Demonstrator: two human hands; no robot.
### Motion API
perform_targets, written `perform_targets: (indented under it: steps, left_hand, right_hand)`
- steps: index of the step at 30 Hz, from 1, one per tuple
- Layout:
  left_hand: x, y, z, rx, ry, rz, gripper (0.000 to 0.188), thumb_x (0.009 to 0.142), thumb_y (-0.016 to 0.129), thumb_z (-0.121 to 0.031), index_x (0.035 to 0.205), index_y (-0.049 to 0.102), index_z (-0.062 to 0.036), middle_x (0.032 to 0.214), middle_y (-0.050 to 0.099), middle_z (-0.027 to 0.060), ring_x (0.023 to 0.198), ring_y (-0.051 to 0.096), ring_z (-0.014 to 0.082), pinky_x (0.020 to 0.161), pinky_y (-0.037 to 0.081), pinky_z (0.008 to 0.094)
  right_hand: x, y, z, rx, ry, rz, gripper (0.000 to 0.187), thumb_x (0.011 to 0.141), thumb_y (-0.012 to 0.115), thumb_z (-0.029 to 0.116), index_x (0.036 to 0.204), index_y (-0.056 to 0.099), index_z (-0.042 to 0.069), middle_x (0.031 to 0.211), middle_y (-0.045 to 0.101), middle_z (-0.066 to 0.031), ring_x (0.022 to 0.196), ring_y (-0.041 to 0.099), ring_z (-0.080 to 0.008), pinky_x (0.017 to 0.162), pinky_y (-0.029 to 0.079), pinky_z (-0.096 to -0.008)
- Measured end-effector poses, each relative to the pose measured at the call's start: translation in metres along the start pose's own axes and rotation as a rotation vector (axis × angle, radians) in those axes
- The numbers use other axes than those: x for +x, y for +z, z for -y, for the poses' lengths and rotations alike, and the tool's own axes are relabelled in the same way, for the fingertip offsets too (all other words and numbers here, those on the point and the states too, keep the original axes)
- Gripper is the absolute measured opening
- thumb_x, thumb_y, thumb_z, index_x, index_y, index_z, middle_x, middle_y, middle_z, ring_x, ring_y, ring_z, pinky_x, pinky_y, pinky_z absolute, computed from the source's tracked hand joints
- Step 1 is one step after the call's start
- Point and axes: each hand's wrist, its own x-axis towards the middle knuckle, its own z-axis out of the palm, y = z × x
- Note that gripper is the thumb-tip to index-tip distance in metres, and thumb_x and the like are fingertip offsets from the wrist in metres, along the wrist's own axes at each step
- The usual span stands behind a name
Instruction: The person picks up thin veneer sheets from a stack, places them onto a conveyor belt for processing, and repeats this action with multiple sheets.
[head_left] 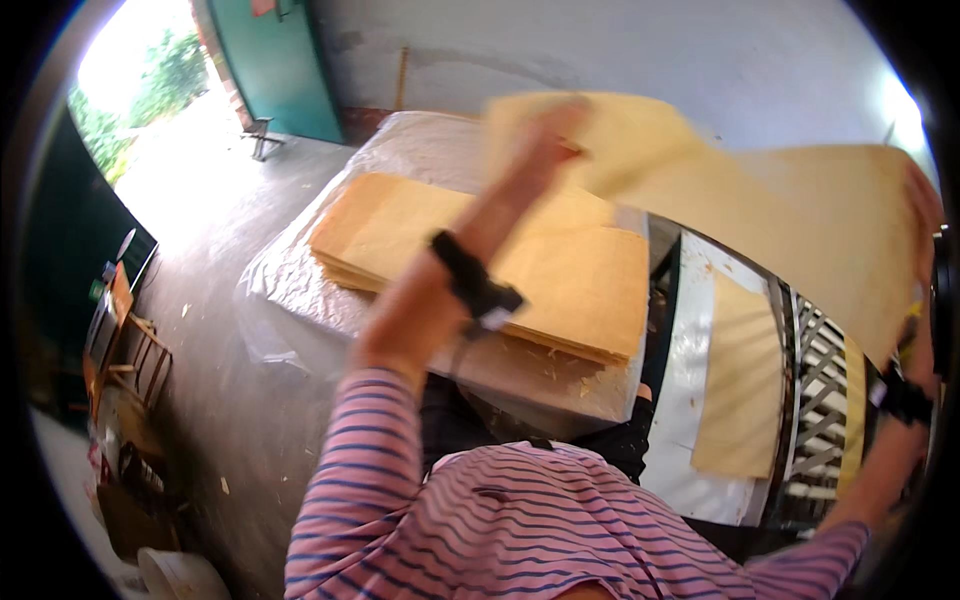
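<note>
A large, thin pale-yellow sheet (690, 185) hangs in the air between my hands, its middle sagging. My left hand (560, 125), smeared by motion, is closed on its left end, above the far side of a plastic-covered table. At the far right my right hand (922, 205) grips the other end, with its fingers partly hidden by the picture's rim. Below my left forearm lies a stack of similar yellow sheets (575, 285), with uneven edges. Black bands with small devices sit on both my wrists.
Clear plastic sheeting (300, 325) covers the table. To its right, a white metal surface (685, 360) bears a single yellow sheet (740, 385), beside a slatted metal frame (820, 370). A wooden chair (135, 345) and a white bucket (180, 575) stand left. A green door (275, 70) stands open.
</note>
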Motion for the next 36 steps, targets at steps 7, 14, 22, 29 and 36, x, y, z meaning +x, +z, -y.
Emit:
perform_targets:
  steps: [7, 14, 22, 29, 36]
  left_hand:
    - [-0.021, -0.12, -0.095, 0.34, 0.375, -0.346, 0.028, 0.075, 0.056, -0.021, 0.097, 0.057, -0.0047, 0.089, 0.058, 0.0019, 0.079, 0.054, 0.0132, 0.069, 0.042, 0.0254]
    - [-0.12, -0.243, -0.002, 0.947, 0.257, -0.473, 0.025, 0.071, 0.063, -0.014, 0.09, 0.056, 0.0013, 0.087, 0.057, 0.0073, 0.076, 0.053, 0.0144, 0.065, 0.043, 0.0272]
    - [-0.183, -0.261, 0.064, -0.386, -0.306, -0.726, 0.034, 0.073, 0.06, -0.028, 0.092, 0.05, -0.0028, 0.081, 0.056, 0.0056, 0.07, 0.056, 0.0172, 0.061, 0.047, 0.0308]
    - [-0.183, -0.302, 0.088, 0.2, -0.405, -0.908, 0.019, 0.073, 0.057, -0.02, 0.08, 0.053, -0.0035, 0.067, 0.053, 0.0061, 0.054, 0.053, 0.0165, 0.042, 0.045, 0.0276]
    - [-0.169, -0.318, 0.09, 0.063, -0.364, -1.007, 0.015, 0.073, 0.057, -0.017, 0.079, 0.052, -0.0055, 0.061, 0.053, 0.0037, 0.047, 0.05, 0.0127, 0.038, 0.043, 0.0251]
  right_hand:
    - [0.011, 0.202, -0.012, 0.944, 0.545, -0.093, 0.038, 0.071, 0.06, 0.009, 0.106, 0.049, -0.002, 0.095, 0.055, -0.0054, 0.082, 0.053, -0.0112, 0.073, 0.043, -0.0225]
    - [-0.054, 0.364, -0.042, 1.003, 0.733, 0.111, 0.029, 0.071, 0.057, 0.006, 0.099, 0.053, -0.002, 0.088, 0.056, -0.0035, 0.079, 0.052, -0.0111, 0.071, 0.042, -0.0233]
    - [-0.151, 0.44, -0.1, 0.636, 0.846, 0.268, 0.032, 0.068, 0.055, 0.002, 0.098, 0.052, -0.005, 0.087, 0.057, -0.0071, 0.076, 0.054, -0.0138, 0.069, 0.044, -0.0239]
    - [-0.143, 0.435, -0.079, 0.509, 0.748, 0.248, 0.032, 0.065, 0.053, -0.004, 0.097, 0.051, -0.004, 0.086, 0.057, -0.0083, 0.081, 0.055, -0.0161, 0.072, 0.044, -0.0255]
    - [-0.142, 0.456, -0.095, 0.233, 0.766, 0.12, 0.034, 0.06, 0.062, 0.009, 0.093, 0.056, -0.001, 0.089, 0.059, -0.0128, 0.083, 0.057, -0.0216, 0.072, 0.044, -0.0286]
